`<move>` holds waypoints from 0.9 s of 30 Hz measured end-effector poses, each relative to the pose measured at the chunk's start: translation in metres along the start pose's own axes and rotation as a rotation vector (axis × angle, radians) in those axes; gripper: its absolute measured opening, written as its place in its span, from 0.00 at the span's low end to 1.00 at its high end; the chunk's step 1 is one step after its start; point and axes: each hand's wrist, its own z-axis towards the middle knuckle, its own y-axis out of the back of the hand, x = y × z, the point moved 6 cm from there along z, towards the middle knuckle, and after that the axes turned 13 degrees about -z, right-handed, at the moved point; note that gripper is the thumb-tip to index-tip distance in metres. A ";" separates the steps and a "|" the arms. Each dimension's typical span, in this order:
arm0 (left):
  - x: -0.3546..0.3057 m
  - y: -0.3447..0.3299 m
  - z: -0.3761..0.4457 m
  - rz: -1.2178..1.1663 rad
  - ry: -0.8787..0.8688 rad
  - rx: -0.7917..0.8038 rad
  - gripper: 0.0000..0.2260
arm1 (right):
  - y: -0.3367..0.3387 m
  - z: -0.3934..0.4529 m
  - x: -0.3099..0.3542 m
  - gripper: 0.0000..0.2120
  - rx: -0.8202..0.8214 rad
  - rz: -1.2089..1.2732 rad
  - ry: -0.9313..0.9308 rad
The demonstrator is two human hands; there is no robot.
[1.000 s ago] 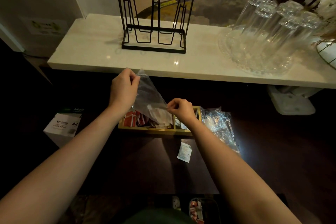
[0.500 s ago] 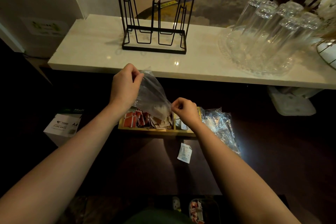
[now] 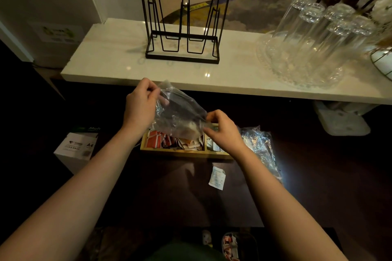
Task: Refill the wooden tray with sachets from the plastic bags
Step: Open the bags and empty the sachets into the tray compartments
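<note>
A clear plastic bag (image 3: 180, 112) hangs tilted over the wooden tray (image 3: 182, 152), its lower end just above the tray's middle. My left hand (image 3: 141, 105) pinches the bag's upper corner. My right hand (image 3: 222, 131) pinches the lower right corner. The tray sits on a dark table and holds red sachets (image 3: 154, 141) on the left, pale and brown ones (image 3: 189, 144) in the middle and white ones (image 3: 213, 146) on the right. One loose white sachet (image 3: 216, 178) lies on the table in front of the tray.
A second crumpled plastic bag (image 3: 259, 146) lies right of the tray. Behind, a marble shelf (image 3: 110, 61) carries a black wire rack (image 3: 182, 27) and upturned glasses on a glass dish (image 3: 307, 48). A white A4 paper box (image 3: 77, 148) stands at the left.
Both hands have lifted the bag slightly and tilted it flatter. Sachets that sat in its lower end now lie in the tray's middle section.
</note>
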 end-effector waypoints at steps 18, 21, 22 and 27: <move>0.036 -0.012 -0.032 -0.512 0.394 0.132 0.07 | 0.023 -0.014 0.000 0.05 -0.171 -0.107 0.115; 0.047 -0.014 -0.035 -0.374 0.355 0.163 0.06 | 0.026 -0.024 -0.031 0.04 -0.221 -0.103 0.009; 0.050 -0.013 -0.037 -0.315 0.338 0.164 0.06 | 0.031 -0.029 -0.046 0.04 -0.268 -0.088 -0.058; 0.077 -0.001 -0.050 -0.141 0.310 0.154 0.07 | 0.057 -0.068 -0.125 0.16 -0.441 -0.137 -0.434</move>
